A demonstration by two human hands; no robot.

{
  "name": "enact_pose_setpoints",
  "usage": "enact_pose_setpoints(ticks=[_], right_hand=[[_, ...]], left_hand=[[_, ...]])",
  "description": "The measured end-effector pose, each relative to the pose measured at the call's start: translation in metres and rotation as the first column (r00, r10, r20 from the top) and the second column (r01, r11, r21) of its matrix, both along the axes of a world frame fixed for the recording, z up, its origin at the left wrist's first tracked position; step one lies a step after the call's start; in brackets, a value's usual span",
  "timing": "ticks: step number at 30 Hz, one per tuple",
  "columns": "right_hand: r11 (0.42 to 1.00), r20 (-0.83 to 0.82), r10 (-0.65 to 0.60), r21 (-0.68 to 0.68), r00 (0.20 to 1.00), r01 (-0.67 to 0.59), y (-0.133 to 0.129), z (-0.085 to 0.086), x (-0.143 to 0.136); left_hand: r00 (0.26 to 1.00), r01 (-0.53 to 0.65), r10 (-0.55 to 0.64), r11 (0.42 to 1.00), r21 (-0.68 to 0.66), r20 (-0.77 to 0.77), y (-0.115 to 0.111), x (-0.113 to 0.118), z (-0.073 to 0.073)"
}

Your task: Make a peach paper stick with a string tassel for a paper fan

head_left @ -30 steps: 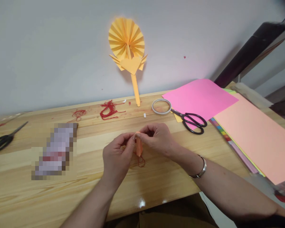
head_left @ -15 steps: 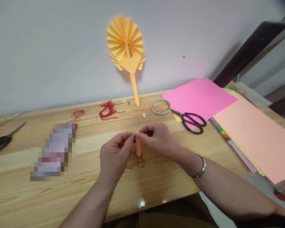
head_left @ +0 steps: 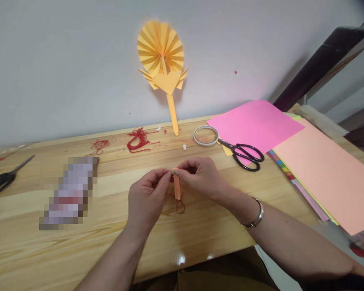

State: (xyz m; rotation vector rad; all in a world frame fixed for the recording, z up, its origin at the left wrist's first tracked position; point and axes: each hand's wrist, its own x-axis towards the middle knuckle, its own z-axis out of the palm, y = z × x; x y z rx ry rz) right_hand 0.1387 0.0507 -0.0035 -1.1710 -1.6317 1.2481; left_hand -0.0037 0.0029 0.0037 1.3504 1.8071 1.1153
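Note:
Between my two hands is a narrow strip of folded orange paper (head_left: 178,188), its lower end toward me. My left hand (head_left: 148,194) pinches at its top left edge with thumb and forefinger. From the other side, my right hand (head_left: 200,176) grips the same top end, thumb across the paper. A loop of thin red thread (head_left: 180,207) lies at the strip's lower end, and more of it runs behind toward my left fingers. Whether the thread is tied to the paper, I cannot tell.
Beyond my hands, a yellow paper fan (head_left: 160,48) leans on the wall. Red thread bundles (head_left: 138,141) lie left of it. To the right are a tape roll (head_left: 205,136), black scissors (head_left: 245,155), pink paper (head_left: 255,121) and peach paper (head_left: 327,173). Other scissors (head_left: 6,181) lie far left.
Both hands keep their pinch at the top of the folded paper. The strip's lower part has turned very slightly; otherwise the view has only shifted a little.

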Motion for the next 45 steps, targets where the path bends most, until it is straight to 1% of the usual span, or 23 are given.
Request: enact_pose_setpoints(ticks=[6,14,23,30,36,40,45], right_hand=[[1.000,-0.001,0.023,-0.002,1.000,-0.023,0.0024,0.0015,0.0010],[0.998,0.019,0.069,0.016,0.997,-0.069,0.0025,0.0014,0.0019],[0.996,0.036,0.090,0.007,0.995,-0.090,0.0037,0.0001,0.0022],[0.993,0.015,0.118,-0.011,0.993,-0.118,0.0036,-0.0020,0.0023],[0.993,0.006,0.116,-0.025,0.993,-0.116,0.0042,-0.0032,0.0026],[0.994,0.041,0.103,-0.032,0.994,-0.102,0.0034,-0.0035,0.0018],[0.996,0.030,0.086,-0.027,0.996,-0.086,0.0038,-0.0038,0.0006]], left_hand=[[1.000,0.002,-0.002,1.000,0.005,0.014,-0.0008,-0.0006,-0.0017],[0.999,0.000,0.000,1.000,-0.007,0.037,-0.0015,0.0028,0.0017],[0.993,-0.007,0.011,0.999,-0.032,0.116,-0.0015,0.0012,-0.0043],[0.994,-0.008,0.014,0.999,-0.053,0.109,-0.0008,0.0012,-0.0046],[0.993,-0.021,0.027,0.998,-0.051,0.115,-0.0004,0.0016,-0.0055],[0.993,-0.018,0.024,0.998,-0.053,0.114,-0.0001,0.0014,-0.0062],[0.995,-0.009,0.013,0.999,-0.045,0.096,0.0004,0.0013,-0.0056]])
